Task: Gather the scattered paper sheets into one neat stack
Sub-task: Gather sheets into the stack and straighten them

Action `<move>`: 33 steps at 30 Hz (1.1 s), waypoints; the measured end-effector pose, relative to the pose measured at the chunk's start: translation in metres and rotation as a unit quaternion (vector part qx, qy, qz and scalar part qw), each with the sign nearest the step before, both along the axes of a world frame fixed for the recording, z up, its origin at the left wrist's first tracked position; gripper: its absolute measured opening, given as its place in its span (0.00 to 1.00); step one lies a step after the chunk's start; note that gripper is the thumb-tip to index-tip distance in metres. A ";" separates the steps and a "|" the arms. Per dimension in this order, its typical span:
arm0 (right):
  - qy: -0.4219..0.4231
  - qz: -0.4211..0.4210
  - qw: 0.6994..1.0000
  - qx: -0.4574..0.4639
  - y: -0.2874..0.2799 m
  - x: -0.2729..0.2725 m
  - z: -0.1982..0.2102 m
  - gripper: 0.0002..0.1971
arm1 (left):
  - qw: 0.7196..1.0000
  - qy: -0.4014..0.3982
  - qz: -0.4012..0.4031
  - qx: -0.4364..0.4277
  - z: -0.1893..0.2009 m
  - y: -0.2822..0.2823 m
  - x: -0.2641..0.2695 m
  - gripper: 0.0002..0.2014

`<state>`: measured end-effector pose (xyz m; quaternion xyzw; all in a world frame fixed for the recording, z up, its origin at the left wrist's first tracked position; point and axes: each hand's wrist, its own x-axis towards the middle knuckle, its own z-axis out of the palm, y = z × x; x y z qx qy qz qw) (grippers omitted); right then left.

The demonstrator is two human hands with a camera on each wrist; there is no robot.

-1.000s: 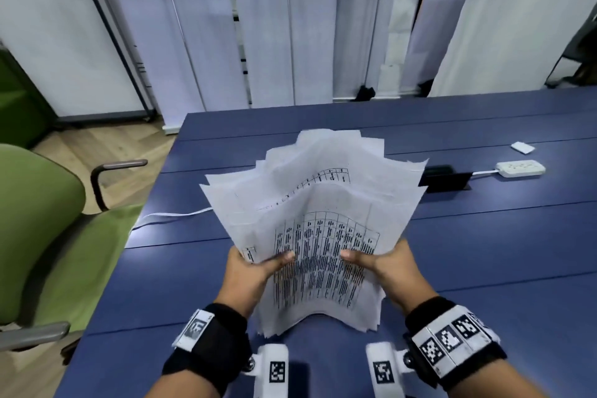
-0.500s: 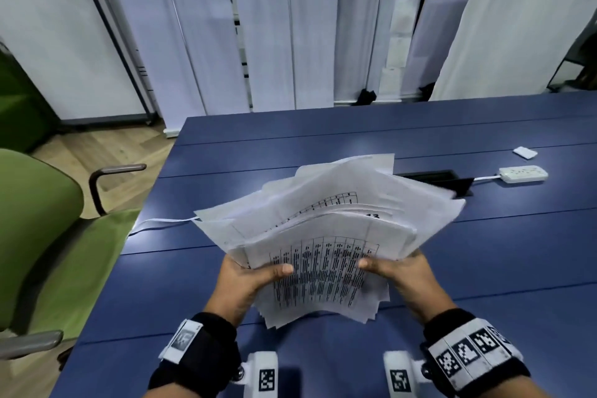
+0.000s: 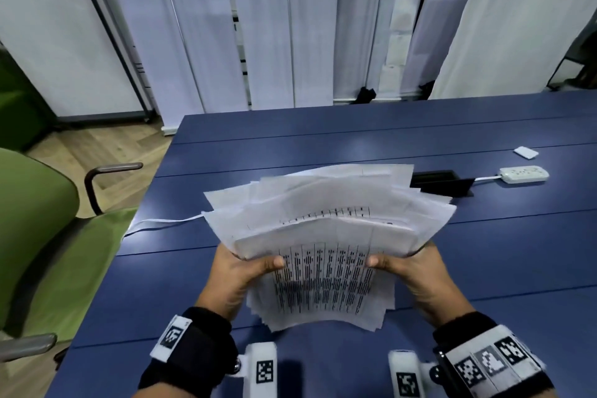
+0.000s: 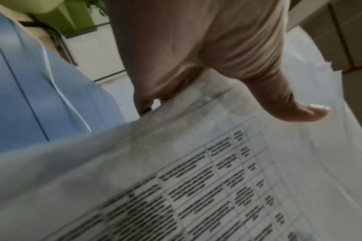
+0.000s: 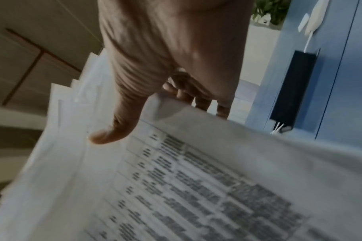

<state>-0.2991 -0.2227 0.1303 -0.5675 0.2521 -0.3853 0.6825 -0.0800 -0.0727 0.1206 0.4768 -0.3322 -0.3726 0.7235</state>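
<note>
Above the blue table (image 3: 420, 268), from the head view, we see a ragged fan of paper sheets (image 3: 326, 229), top page a printed table, held clear of the surface; our left hand (image 3: 239, 271) and right hand (image 3: 410, 268) grip its two sides, thumbs on top. Compared with a second ago, the far edges droop flatter. From each wrist view, a thumb presses the blurred print, fingers curled beneath

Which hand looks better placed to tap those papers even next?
Neither clearly: left hand and right hand grip opposite sides of the fanned paper stack, so both would likely lower it together.
</note>
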 end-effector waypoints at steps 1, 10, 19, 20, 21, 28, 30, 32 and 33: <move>-0.004 -0.012 1.000 0.003 -0.004 -0.002 -0.002 0.27 | 1.000 0.002 0.001 -0.003 0.001 0.000 0.003 0.35; 0.014 -0.013 1.000 0.014 0.004 0.000 -0.010 0.24 | 0.999 0.011 0.027 0.013 -0.003 -0.006 -0.006 0.28; 0.025 -0.068 0.996 0.049 0.002 0.021 -0.017 0.32 | 0.996 -0.035 0.085 0.022 0.008 -0.016 -0.023 0.24; 0.023 -0.068 0.997 0.037 0.002 0.023 -0.011 0.27 | 0.995 -0.040 0.093 0.019 0.012 -0.016 -0.020 0.24; 0.021 -0.065 0.997 0.029 0.002 0.022 -0.008 0.25 | 0.994 -0.046 0.100 0.018 0.014 -0.015 -0.017 0.23; -0.019 -0.054 0.998 -0.006 0.005 0.024 0.006 0.37 | 0.995 -0.075 0.069 0.016 0.007 -0.017 -0.010 0.35; -0.013 -0.053 0.998 -0.026 0.005 0.026 0.011 0.45 | 0.997 -0.053 0.063 -0.001 0.009 -0.020 -0.009 0.40; -0.013 -0.062 0.997 -0.054 0.003 0.025 0.016 0.50 | 0.997 -0.039 0.060 -0.013 0.011 -0.021 -0.004 0.41; -0.014 -0.077 0.995 -0.063 0.003 0.024 0.018 0.51 | 0.998 -0.040 0.056 -0.012 0.011 -0.020 -0.003 0.42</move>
